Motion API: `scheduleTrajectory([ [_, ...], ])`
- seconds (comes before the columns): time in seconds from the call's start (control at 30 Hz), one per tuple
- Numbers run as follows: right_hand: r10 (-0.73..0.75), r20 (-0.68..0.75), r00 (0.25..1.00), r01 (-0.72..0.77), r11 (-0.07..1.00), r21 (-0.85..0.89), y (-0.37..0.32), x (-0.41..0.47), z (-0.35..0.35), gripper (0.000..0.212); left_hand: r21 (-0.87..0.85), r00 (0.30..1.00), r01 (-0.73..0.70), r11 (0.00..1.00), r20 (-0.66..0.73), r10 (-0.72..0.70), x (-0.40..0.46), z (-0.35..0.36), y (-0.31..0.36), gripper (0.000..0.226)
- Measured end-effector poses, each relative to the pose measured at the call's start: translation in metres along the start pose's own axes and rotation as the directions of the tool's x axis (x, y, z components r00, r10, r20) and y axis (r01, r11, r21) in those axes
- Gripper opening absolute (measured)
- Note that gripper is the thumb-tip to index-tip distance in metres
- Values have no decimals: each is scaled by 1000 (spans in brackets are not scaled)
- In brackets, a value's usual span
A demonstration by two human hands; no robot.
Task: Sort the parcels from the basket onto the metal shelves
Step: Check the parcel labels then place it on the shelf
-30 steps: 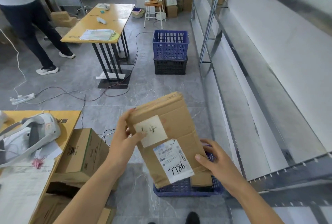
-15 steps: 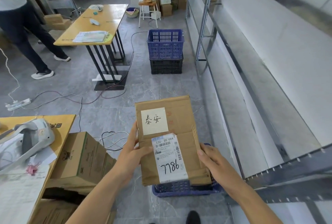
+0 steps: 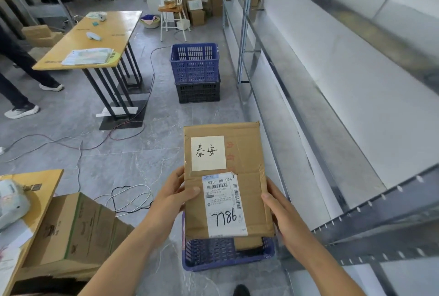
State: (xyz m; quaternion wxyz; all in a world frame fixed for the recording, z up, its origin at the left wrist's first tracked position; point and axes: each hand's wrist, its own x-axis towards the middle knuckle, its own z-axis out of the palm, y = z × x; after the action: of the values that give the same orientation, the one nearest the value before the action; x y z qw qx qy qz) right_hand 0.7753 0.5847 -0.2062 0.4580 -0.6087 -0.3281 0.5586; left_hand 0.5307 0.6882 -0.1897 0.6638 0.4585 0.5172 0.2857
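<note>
I hold a flat brown cardboard parcel face up over the blue basket on the floor. It carries a pale note with handwriting and a white shipping label marked 7786. My left hand grips its left edge, thumb on top. My right hand grips its right edge. Another brown parcel lies in the basket, mostly hidden under the held one. The metal shelves run along the right side, their near levels bare.
A blue crate stacked on a black crate stands ahead by the shelf post. Cables trail over the grey floor. Cardboard boxes and a yellow table corner sit at left. A long table and a person's legs are farther left.
The parcel has been turned from tilted to flat and label-up, squared toward me. Both hands shifted to its side edges. The view moved slightly forward.
</note>
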Motion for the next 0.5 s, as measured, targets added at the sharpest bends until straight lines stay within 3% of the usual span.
scheduleTrajectory([
  [0.2,-46,-136,990,51,998,29,-10,-14,-9,53,48,990,-13,999,139,6,16,15,14,50],
  [0.33,-66,-247,967,82,995,55,-8,-34,4,45,81,970,2,997,242,-22,21,15,18,44],
  [0.43,-61,-353,934,104,989,105,-3,-55,25,65,109,907,72,991,406,-111,20,9,20,48],
  [0.5,-64,-429,901,139,980,145,5,-71,37,67,138,857,73,988,498,-133,16,6,23,50],
])
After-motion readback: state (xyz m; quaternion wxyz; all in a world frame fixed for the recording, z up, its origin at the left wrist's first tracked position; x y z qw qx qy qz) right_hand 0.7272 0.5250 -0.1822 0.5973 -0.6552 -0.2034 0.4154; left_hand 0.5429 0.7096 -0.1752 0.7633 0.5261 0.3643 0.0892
